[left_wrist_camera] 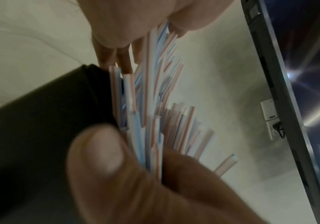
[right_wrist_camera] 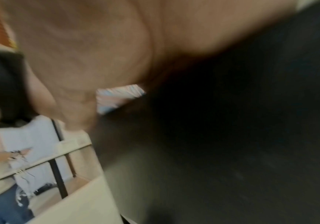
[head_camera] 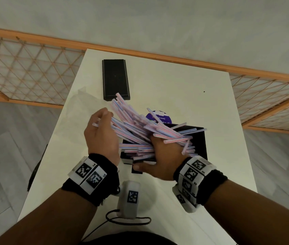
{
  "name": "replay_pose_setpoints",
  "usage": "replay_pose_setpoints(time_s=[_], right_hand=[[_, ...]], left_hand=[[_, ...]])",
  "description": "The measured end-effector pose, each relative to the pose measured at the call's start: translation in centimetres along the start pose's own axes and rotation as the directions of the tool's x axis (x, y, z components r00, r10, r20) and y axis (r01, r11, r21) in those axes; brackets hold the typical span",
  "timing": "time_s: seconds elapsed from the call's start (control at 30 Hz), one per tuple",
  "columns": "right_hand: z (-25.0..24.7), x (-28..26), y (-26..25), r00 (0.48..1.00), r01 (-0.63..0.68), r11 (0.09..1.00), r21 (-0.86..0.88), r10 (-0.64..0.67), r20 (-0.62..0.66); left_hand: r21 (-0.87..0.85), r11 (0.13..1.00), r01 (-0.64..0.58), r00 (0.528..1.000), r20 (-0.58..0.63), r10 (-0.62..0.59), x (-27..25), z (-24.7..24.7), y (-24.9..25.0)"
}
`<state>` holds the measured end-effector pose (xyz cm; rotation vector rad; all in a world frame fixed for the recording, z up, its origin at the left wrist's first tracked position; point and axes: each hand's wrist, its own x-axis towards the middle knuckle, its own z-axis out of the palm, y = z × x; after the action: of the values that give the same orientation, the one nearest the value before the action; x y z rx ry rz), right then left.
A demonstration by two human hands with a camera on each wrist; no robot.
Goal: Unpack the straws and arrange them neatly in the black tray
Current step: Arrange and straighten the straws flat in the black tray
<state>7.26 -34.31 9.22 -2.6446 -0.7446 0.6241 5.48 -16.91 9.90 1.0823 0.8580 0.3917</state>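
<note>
The straws (head_camera: 140, 131) look light, stiff and slippery, so they are best gripped mid-bundle. They fan untidily above the black tray (head_camera: 199, 138). The left hand (head_camera: 101, 137) pinches several between thumb and fingers; the right hand (head_camera: 163, 156) cups the bundle's lower ends, fingers hidden.

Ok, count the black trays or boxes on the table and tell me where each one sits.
2. One long black tray lies at the table's far left, unfilled. A second black box sits near the hands, mostly hidden by the straws.
</note>
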Motion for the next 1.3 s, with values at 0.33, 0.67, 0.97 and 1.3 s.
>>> replay_pose_setpoints(time_s=[0.33,0.67,0.97,1.3], right_hand=[[-1.1,-8.1,2.1,0.986,0.161,0.984,-0.074,-0.163,-0.021],[-2.9,-9.1,3.1,0.977,-0.14,0.879,-0.456,0.049,-0.206],[-2.8,-5.8,1.9,0.879,0.303,0.887,-0.348,-0.401,-0.258],[-2.2,-4.9,0.8,0.826,0.538,0.832,-0.133,-0.552,-0.114]], left_hand=[[0.212,0.955,-0.206,0.978,0.018,0.207,0.2,-0.1,1.0],[0.267,0.038,-0.963,0.224,0.711,0.667,-3.7,3.1,3.5],[0.235,0.161,-0.959,0.274,0.914,0.3,-7.2,4.6,3.5],[0.42,0.209,-0.883,0.427,0.904,-0.013,-3.2,2.9,1.7]])
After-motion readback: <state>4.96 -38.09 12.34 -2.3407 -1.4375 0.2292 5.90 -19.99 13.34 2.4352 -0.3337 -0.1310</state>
